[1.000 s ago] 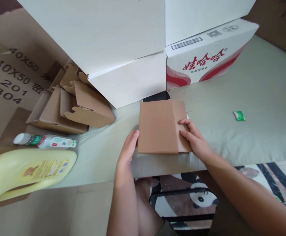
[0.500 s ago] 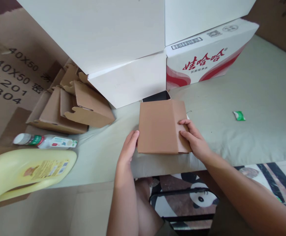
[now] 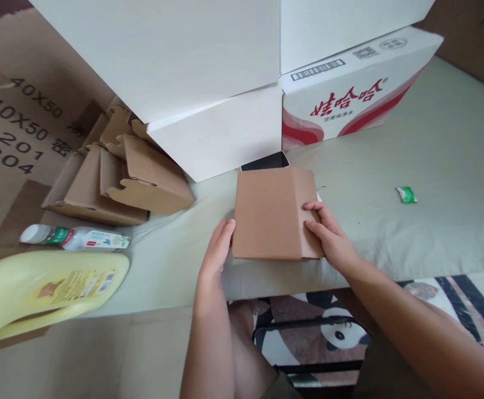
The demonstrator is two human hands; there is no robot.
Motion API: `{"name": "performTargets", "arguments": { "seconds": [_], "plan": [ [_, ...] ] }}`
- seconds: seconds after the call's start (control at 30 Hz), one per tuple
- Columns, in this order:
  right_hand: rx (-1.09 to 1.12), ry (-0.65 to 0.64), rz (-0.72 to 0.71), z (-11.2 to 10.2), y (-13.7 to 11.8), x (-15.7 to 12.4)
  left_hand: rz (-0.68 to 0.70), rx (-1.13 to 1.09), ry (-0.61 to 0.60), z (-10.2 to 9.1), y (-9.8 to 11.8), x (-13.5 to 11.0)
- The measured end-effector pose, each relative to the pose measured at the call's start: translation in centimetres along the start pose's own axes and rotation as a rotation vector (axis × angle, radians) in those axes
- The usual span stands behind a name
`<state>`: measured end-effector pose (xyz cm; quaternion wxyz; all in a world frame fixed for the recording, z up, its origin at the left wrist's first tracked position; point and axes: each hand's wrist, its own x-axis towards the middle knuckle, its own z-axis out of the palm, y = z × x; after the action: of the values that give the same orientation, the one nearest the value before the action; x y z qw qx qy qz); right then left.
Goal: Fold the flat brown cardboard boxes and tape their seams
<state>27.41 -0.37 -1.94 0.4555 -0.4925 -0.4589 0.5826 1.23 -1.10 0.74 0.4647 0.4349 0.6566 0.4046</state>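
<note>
Single head-cam view, shot from on top of the wearer, facing fwd & steeply down over the cloth-covered surface point(image 3: 445, 149). Range is close: brown cardboard box point(image 3: 264, 213) nr ctr, L hand point(image 3: 218, 249) and R hand point(image 3: 329, 233) either side, forearms point(image 3: 209, 338) entering via btm edge. Wide angle takes in white boxes point(image 3: 215, 138), cropped at top ctr, plus floor point(image 3: 154, 354), lower L. Pic squeezed in ht by a qtr.

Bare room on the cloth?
Widest: pale green cloth right of the right hand, around the small green-white packet. Narrower: between left hand and yellow plastic jug. Crowded: behind the brown cardboard box, near white cardboard cartons; far left, notched brown cartons and clear plastic bottle.
</note>
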Motion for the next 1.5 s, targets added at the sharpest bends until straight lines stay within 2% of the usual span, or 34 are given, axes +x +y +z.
{"name": "performTargets", "arguments": {
  "seconds": [0.63,0.8,0.93,1.03,1.13,1.23,1.33,1.5],
  "plan": [
    [-0.018,-0.002,-0.023,0.0,-0.4,-0.1,0.011,-0.02,0.001,-0.1,-0.2,-0.1],
    [-0.016,-0.001,-0.027,0.0,-0.3,0.0,-0.049,-0.119,-0.052,-0.1,-0.3,-0.4],
    [-0.018,-0.049,-0.081,-0.4,0.2,0.1,-0.115,-0.254,-0.077,0.2,-0.1,-0.6],
    [0.01,-0.074,-0.12,-0.5,0.5,0.0,-0.137,-0.33,-0.049,0.3,0.1,-0.4],
    [0.1,-0.124,-0.099,-0.6,0.6,-0.3,-0.14,-0.357,0.014,0.2,-0.1,0.2],
    [0.131,-0.155,-0.103,-0.9,0.2,-0.7,-0.131,-0.25,0.083,0.1,-0.4,0.7],
    [0.087,-0.138,-0.133,-1.2,-0.5,-0.8,-0.068,-0.134,0.091,0.2,-0.7,0.9],
    [-0.03,-0.033,-0.067,-1.0,-1.3,-0.7,-0.064,-0.291,0.08,0.7,-0.7,0.7]
  ]
}}
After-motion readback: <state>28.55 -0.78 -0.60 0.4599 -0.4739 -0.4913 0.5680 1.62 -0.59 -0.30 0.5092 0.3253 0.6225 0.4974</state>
